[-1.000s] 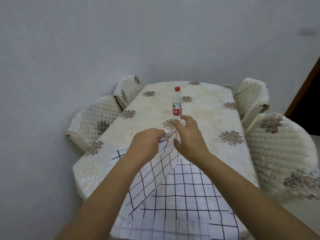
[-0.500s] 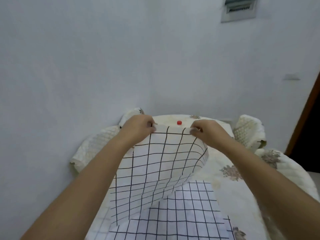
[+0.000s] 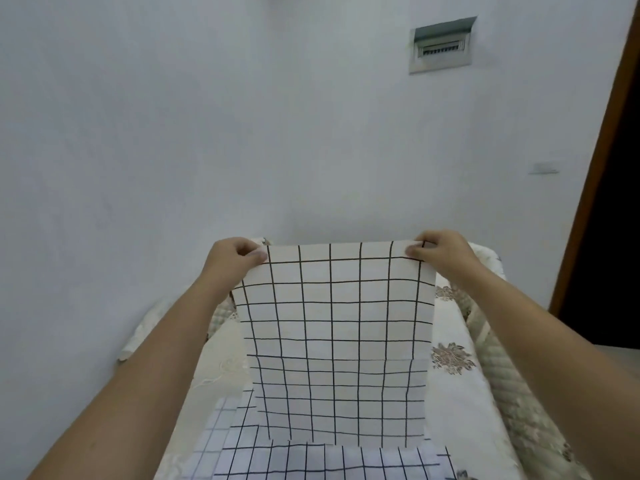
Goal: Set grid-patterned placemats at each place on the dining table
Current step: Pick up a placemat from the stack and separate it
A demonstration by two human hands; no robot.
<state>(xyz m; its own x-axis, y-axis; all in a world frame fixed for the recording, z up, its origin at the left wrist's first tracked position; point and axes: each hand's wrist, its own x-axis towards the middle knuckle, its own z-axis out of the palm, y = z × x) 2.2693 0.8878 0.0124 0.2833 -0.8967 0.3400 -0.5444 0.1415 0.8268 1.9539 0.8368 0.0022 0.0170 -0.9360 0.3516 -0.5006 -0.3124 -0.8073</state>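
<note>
Nearest you, a flat white placemat with thin dark grid lines (image 3: 311, 460) lies on the near edge of the dining table (image 3: 460, 410), its squares pale and slightly bluish. Above it you are holding up a second white grid-patterned placemat (image 3: 339, 323), a thin flexible sheet with bolder black lines. It hangs as a nearly upright rectangle, bowed a little near its lower part. Its bottom edge drops over the flat mat; you cannot tell whether the two touch.

Your left hand (image 3: 233, 259) pinches the top left corner between thumb and curled fingers. Your right hand (image 3: 441, 252) pinches the top right corner the same way, and the top edge is drawn straight between them. Both forearms reach forward, one on each side of the sheet.

The table wears a cream cloth, smooth and faintly embroidered, with brown floral motifs along its right edge. Bare cloth shows on both sides of the hanging mat; its far end is hidden behind the sheet. Quilted cream chair covers crowd the edges: a left chair (image 3: 145, 337) and a right chair (image 3: 498, 368) sit tight against the table.

Beyond stands a plain pale wall with a grey vent panel (image 3: 441, 45) high up, a small white switch plate (image 3: 543, 167), and a brown door frame (image 3: 602, 150) by a dark opening at the right.
</note>
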